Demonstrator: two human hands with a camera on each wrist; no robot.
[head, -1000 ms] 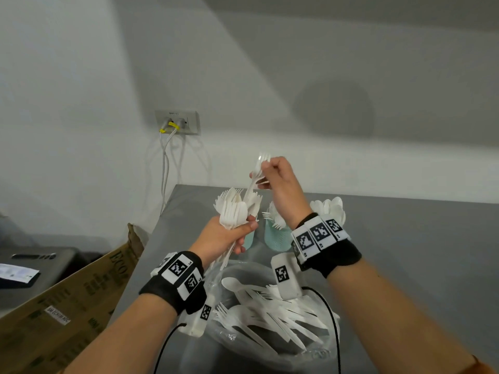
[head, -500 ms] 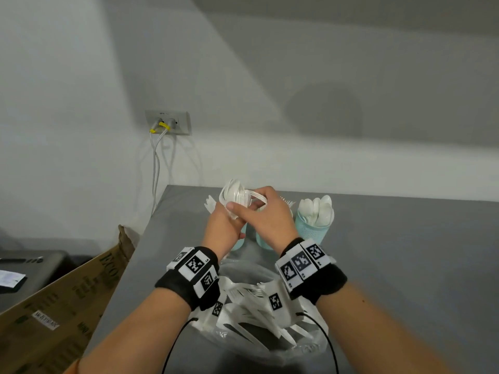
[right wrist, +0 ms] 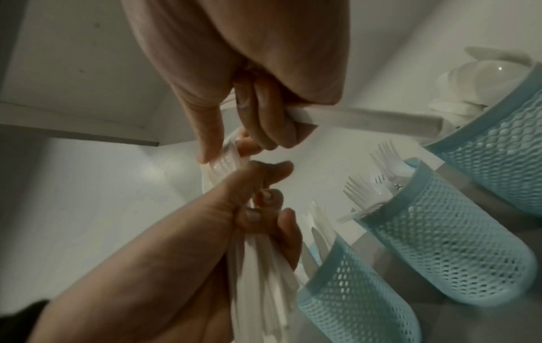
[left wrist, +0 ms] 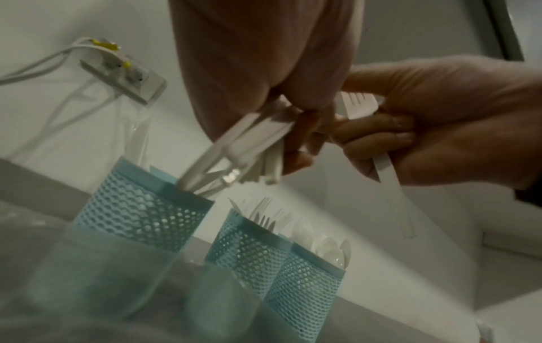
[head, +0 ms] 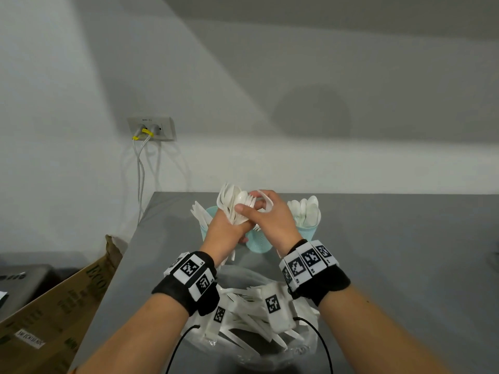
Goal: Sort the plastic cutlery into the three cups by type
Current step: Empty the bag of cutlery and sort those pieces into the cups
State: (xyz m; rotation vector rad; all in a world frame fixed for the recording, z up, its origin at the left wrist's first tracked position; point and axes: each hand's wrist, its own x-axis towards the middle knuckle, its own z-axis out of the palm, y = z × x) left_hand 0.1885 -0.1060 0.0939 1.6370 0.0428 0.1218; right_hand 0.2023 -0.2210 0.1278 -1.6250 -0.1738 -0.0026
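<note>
Left grip [head: 225,233] clutches spoon bundle [head: 235,203]; right grip [head: 267,217] touching.

knife cup [head: 205,228] left | fork cup [head: 259,242] middle | spoon cup [head: 307,232] right

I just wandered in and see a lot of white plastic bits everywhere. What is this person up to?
The person is sorting plastic cutlery into three blue mesh cups on a grey table. The left hand grips a bundle of cutlery, mostly spoons, above the cups. The right hand holds a fork and reaches into the bundle. The knife cup, fork cup and spoon cup already hold pieces, and more unsorted cutlery lies in a clear bag nearer the person.
</note>
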